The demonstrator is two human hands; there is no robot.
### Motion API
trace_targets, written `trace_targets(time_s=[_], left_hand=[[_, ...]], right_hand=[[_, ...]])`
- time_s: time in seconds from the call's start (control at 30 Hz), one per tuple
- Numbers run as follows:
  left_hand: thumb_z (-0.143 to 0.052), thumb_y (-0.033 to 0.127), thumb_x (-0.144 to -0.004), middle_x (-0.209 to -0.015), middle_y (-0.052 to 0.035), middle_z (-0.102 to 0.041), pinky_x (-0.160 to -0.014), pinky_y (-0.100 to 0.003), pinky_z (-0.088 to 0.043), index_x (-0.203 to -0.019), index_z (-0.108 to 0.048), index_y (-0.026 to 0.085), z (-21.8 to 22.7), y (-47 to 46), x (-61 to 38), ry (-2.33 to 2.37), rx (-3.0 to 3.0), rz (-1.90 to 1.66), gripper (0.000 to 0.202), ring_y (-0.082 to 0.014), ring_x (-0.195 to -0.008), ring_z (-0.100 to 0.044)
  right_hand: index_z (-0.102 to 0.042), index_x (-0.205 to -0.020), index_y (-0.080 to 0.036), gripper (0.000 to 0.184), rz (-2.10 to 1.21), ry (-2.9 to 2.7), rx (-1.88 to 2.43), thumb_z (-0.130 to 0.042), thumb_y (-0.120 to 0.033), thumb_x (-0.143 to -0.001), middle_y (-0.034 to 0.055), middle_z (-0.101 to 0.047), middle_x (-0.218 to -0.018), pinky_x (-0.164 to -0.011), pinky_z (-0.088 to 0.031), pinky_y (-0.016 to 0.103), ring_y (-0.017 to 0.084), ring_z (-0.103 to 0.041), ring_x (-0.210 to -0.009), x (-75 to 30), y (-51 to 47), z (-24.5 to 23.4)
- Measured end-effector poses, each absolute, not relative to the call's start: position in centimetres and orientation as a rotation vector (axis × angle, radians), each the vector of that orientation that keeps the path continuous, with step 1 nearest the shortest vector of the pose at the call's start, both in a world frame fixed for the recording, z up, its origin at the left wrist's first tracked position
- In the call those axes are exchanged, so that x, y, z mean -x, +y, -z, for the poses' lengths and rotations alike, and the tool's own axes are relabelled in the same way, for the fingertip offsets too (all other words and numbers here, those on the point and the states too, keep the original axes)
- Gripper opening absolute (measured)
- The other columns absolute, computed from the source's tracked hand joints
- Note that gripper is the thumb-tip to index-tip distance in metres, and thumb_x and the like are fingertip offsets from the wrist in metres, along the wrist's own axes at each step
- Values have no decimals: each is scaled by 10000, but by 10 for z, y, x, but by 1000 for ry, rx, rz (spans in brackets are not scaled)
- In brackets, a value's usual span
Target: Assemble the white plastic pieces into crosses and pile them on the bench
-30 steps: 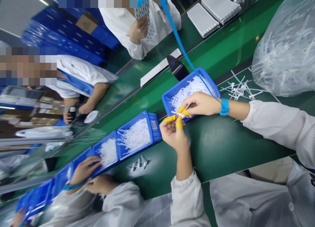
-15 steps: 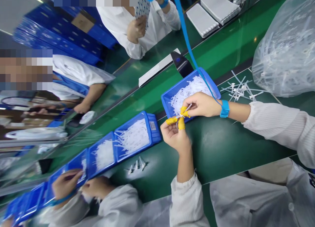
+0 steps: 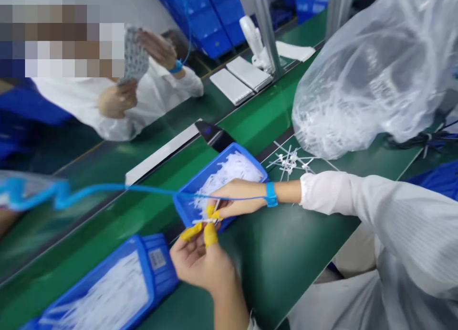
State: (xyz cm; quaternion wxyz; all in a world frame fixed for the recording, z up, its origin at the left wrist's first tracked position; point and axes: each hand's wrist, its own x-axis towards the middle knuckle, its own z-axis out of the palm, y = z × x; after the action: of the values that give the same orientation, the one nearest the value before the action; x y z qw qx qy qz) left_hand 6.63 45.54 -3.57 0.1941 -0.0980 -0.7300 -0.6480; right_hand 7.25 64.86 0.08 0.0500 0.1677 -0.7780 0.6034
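Both hands meet over the near edge of a blue bin (image 3: 181, 208) holding many thin white tube-like pieces (image 3: 236, 170). My right hand (image 3: 239, 198), with a blue wrist strap, pinches a small white plastic piece (image 3: 214, 219) with a thin stem; its exact kind is too small to make out. Facing it, my left hand (image 3: 203, 263) has yellow finger covers on thumb and forefinger, which are closed about the left end of the same piece. Yellow covers also show on the right fingertips. The fingers hide part of the piece.
Another blue bin (image 3: 150, 277) of white pieces stands at lower left. Loose white stemmed parts (image 3: 290, 162) lie beside a big clear bag (image 3: 343, 110). A blue coiled cord (image 3: 118, 189) runs to my right wrist. Across the green belt (image 3: 265, 115) sits a co-worker (image 3: 153, 101).
My view has swung to the right, so the hands and bin appear further left and lower. Both hands still hold the small white piece together.
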Motion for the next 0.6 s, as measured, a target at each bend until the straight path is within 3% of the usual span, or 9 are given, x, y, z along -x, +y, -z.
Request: trace_targets(time_s=[0.2,0.4,0.5,0.6], left_hand=[[-894,429,-826,-1028,-51,-771,-719,-326,-681,-1133,-659,170,38,456,-66,-2048,405,1872,466,-203,-860,-786],[-872,363,-866,-1310,-103,-717,-820,-283,-663,-1280,-602,224,46,460,-69,-2026,710,2023,513,-199,-1039,-802],[-814,373,-930,-1329,-122,-713,-875,-295,-654,-1332,-608,226,50,461,-71,-2075,821,2016,475,-207,-1085,-798],[-757,385,-963,-1313,-144,-738,-878,-328,-660,-1346,-620,209,54,459,-72,-2137,937,1963,444,-215,-1040,-805]], right_hand=[[-770,-1082,-143,144,-1695,-2346,-434,-706,-95,-962,39,-817,-1085,-893,-551,222,134,-744,-947,-79,661,-19],[-797,-1175,-154,237,-1393,-2104,-259,-664,-315,-1062,109,-815,-1233,-1010,-594,323,213,-765,-1139,-131,709,-38],[-819,-1204,-193,259,-1066,-2095,-65,-640,-339,-1087,119,-821,-1230,-1069,-593,399,237,-763,-1147,-175,739,-18],[-831,-1215,-244,257,-796,-2230,77,-617,-268,-1073,116,-829,-1237,-1147,-564,528,279,-730,-1210,-217,759,23]])
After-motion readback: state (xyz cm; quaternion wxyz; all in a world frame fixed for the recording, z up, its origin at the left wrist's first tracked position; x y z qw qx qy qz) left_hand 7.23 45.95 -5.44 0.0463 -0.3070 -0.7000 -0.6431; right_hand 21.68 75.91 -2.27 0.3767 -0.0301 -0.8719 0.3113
